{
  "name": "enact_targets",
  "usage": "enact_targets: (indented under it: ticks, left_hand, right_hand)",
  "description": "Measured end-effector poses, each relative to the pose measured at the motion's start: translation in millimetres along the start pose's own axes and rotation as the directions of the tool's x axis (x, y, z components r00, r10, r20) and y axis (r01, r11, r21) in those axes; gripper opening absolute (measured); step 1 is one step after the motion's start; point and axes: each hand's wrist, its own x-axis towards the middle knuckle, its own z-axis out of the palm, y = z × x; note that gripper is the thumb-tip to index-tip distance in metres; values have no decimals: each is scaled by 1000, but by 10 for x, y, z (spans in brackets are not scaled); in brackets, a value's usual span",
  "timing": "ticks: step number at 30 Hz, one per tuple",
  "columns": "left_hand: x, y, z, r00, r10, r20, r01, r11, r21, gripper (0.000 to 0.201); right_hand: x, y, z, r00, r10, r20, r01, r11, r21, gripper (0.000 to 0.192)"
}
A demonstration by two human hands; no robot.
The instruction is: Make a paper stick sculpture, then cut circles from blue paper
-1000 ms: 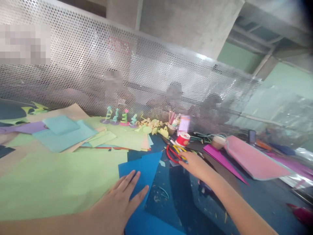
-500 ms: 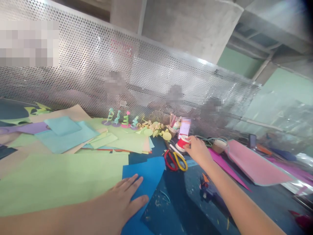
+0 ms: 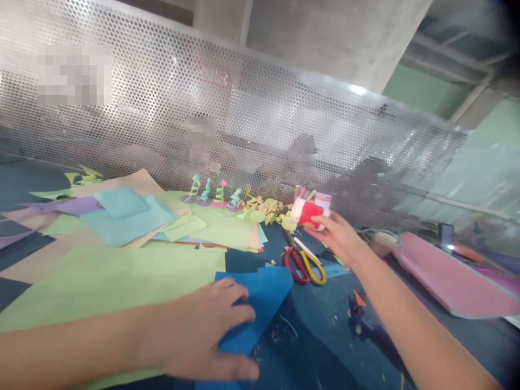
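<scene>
I see a dark blue table (image 3: 325,346) strewn with paper scraps, with a large light-green sheet (image 3: 101,281) covering its left part and a blue sheet (image 3: 264,292) lying partly over that one. Red- and yellow-handled scissors (image 3: 304,265) lie near the middle, a pink sheet (image 3: 447,276) at the right. Small paper figures (image 3: 215,194) stand along the back, beside stacked teal and green sheets (image 3: 130,219).

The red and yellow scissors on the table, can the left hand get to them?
Probably yes. The red and yellow handled scissors lie in the open just beyond the blue paper sheet that the left hand presses, with nothing between them.
</scene>
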Motion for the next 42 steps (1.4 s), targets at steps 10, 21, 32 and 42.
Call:
enact_targets:
  ticks: [10,21,32,42]
  left_hand:
    - [313,-436,33,911,-302,-280,115,839,-532,73]
    - [282,-422,75,917,-268,-296,62,829,-556,62]
    - [174,-409,77,942,-253,-220,92,826,-556,63]
    - [202,-480,130,914,-293,-280,31,739,-672,55]
  right_hand:
    - [-929,-285,797,810,-123,574,-283,775,565,46]
    - [-890,-178,661,714,-218,665,262,965,36,62]
    - [285,551,-37,948,147,281,115,666,-737,13]
    - [305,439,-60,982,127,139,6,717,-697,25]
